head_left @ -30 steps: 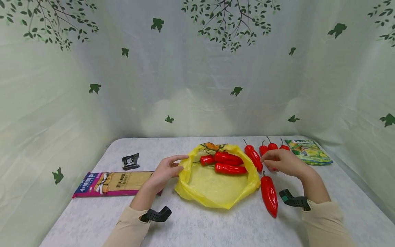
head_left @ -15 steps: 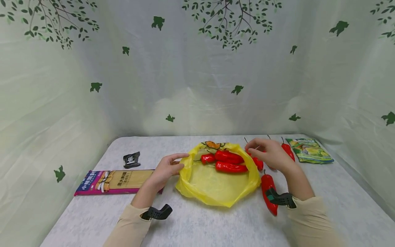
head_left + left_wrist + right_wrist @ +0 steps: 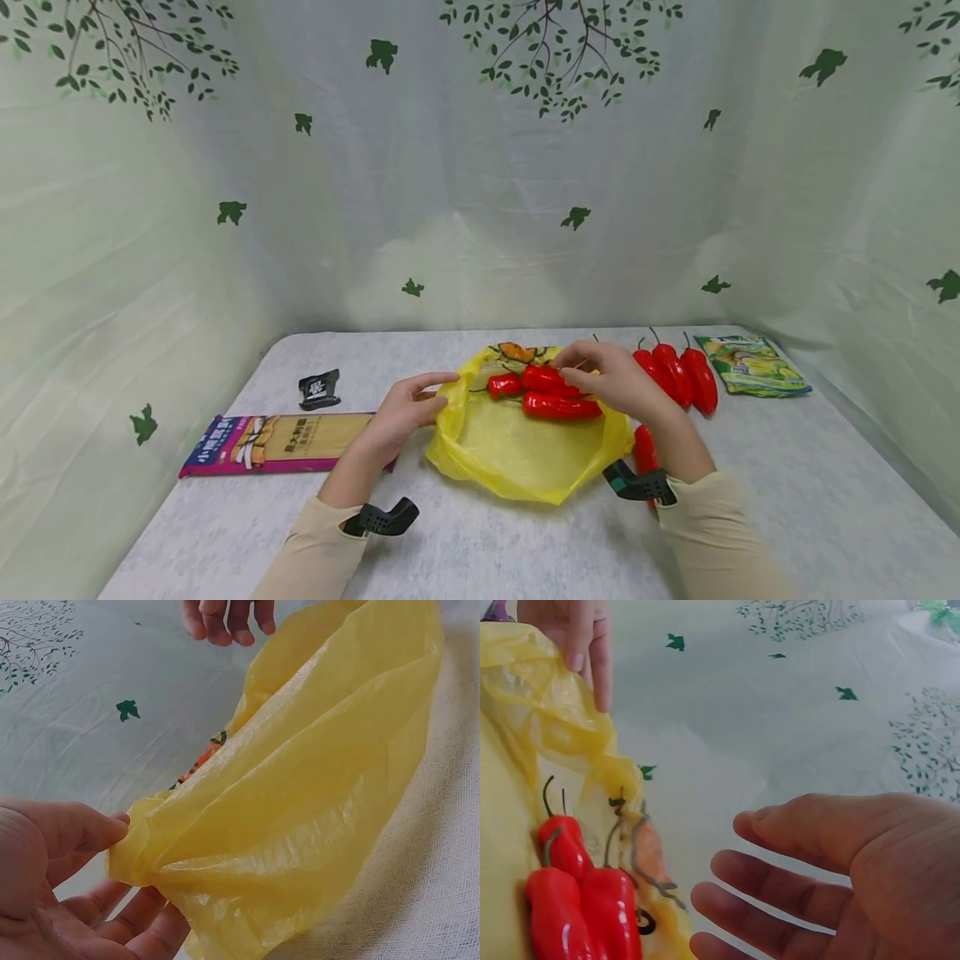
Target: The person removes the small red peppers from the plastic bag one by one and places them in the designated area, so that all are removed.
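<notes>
My left hand pinches the left rim of a yellow plastic bag, thumb on one side and fingers on the other in the left wrist view. The bag lies with its mouth spread wide. Inside are glossy red chili peppers, three of them visible in the right wrist view. My right hand hovers over the bag's right rim near these peppers. Its fingers are spread and loosely bent, with nothing between them. Behind this hand, a pepper beside the bag is mostly hidden, only its stem showing.
Three more red peppers lie to the right of the bag. One pepper is partly covered by the right wrist camera. Further right is a green-yellow packet. On the left lie a long noodle-like package and a small black packet.
My right hand has moved left from the loose peppers to above the bag's right side, uncovering the three peppers at right. The left hand has kept its grip on the bag.
</notes>
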`<state>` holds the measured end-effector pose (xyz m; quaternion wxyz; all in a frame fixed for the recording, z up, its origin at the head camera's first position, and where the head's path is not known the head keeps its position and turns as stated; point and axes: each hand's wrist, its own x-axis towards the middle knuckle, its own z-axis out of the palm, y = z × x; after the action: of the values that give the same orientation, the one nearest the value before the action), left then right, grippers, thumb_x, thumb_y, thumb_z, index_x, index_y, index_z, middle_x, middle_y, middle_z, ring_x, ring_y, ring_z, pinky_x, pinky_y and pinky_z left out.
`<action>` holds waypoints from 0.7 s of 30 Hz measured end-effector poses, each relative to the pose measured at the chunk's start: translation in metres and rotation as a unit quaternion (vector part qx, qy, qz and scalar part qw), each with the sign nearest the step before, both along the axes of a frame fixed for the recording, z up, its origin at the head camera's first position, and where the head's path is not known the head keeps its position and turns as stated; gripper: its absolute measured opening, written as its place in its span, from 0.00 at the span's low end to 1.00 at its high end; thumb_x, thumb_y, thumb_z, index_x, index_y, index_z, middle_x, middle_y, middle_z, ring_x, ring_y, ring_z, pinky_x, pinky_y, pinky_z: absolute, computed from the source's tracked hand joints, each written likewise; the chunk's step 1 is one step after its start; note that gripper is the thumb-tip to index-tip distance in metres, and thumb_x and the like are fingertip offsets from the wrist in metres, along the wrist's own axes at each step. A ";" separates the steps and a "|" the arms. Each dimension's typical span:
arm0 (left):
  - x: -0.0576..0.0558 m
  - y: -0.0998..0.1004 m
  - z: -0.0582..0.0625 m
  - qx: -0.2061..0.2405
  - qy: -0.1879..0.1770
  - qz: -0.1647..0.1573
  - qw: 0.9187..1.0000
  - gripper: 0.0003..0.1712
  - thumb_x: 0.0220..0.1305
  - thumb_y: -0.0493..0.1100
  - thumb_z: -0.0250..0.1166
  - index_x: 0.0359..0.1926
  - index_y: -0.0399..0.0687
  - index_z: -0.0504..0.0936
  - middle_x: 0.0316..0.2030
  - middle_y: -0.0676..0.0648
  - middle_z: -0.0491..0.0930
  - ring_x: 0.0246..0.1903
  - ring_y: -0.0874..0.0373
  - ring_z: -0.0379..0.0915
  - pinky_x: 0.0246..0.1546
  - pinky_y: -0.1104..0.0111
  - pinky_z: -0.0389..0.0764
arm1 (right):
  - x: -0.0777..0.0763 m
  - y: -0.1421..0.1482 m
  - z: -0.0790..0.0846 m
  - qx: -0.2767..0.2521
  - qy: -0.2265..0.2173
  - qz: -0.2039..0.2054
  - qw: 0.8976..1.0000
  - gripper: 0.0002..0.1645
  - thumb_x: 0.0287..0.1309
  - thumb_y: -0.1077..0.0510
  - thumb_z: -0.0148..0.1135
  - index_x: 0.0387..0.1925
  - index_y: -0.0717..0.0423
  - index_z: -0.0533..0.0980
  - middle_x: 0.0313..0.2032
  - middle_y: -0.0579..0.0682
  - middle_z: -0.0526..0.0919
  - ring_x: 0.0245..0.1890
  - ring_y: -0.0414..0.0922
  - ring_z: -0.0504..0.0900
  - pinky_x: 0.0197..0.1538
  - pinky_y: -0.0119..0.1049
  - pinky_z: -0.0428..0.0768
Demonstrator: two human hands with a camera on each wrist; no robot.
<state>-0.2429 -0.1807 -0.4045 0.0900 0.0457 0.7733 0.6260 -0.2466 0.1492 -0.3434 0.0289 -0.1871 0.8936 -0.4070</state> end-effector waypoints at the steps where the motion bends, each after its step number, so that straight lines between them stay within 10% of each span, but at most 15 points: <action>1: 0.000 0.000 0.000 0.002 0.002 0.001 1.000 0.22 0.71 0.36 0.56 0.64 0.49 0.78 0.67 0.40 0.71 0.53 0.54 0.79 0.50 0.63 0.85 | 0.000 -0.002 -0.001 0.003 -0.001 0.003 1.000 0.15 0.65 0.55 0.63 0.51 0.53 0.80 0.52 0.54 0.83 0.49 0.51 0.80 0.48 0.44 0.86; 21: 0.002 -0.001 0.001 0.011 0.005 -0.005 1.000 0.23 0.70 0.36 0.57 0.65 0.46 0.76 0.65 0.37 0.72 0.50 0.55 0.79 0.47 0.65 0.85 | -0.009 -0.014 -0.025 -0.007 -0.066 0.025 0.998 0.25 0.64 0.54 0.64 0.62 0.51 0.74 0.62 0.53 0.78 0.59 0.52 0.77 0.57 0.46 0.83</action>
<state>-0.2408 -0.1820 -0.4033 0.0882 0.0536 0.7664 0.6340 -0.2555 0.1351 -0.3684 0.0962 -0.1821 0.8822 -0.4236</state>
